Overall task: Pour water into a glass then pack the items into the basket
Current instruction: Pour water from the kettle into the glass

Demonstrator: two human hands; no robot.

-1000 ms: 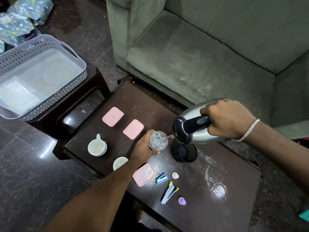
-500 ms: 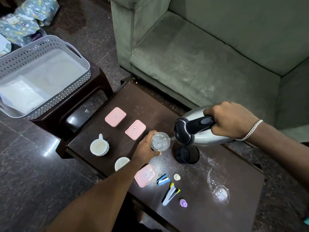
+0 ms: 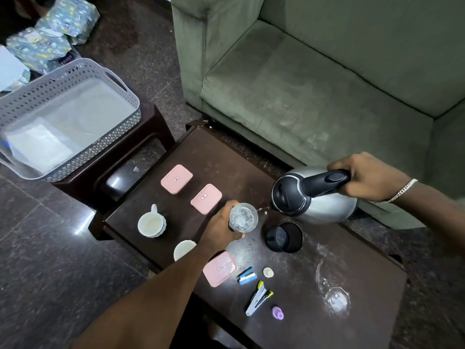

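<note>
Presently we record our right hand (image 3: 370,176) wrapped around the black handle of a rounded stainless-steel kettle (image 3: 324,205), which is tilted with its spout towards a clear drinking glass (image 3: 243,217). A thin stream of water (image 3: 261,209) runs from the spout to the glass rim. Our left hand (image 3: 221,224) is curled around the side of the glass, which stands upright on the dark brown wooden table (image 3: 302,311); water is visible inside it.

We note a black round kettle base (image 3: 284,237) on the table just beside the glass and below the kettle. Two pink rectangular lidded boxes (image 3: 176,178) (image 3: 206,198) lie behind the left hand, and a third pink box (image 3: 220,268) lies near the left forearm. Two white cups (image 3: 151,224) (image 3: 184,249) stand towards the table's left edge. Near the front we find a blue lighter (image 3: 247,275), a small cream round piece (image 3: 268,272), a stapler with yellow-green ends (image 3: 259,297) and a small purple piece (image 3: 277,312). A wet patch (image 3: 334,298) shows on the table's right part.

The grey perforated plastic basket (image 3: 120,123) sits on a separate dark stool at the left, well apart from the glass, with pale sheet material inside.
</note>
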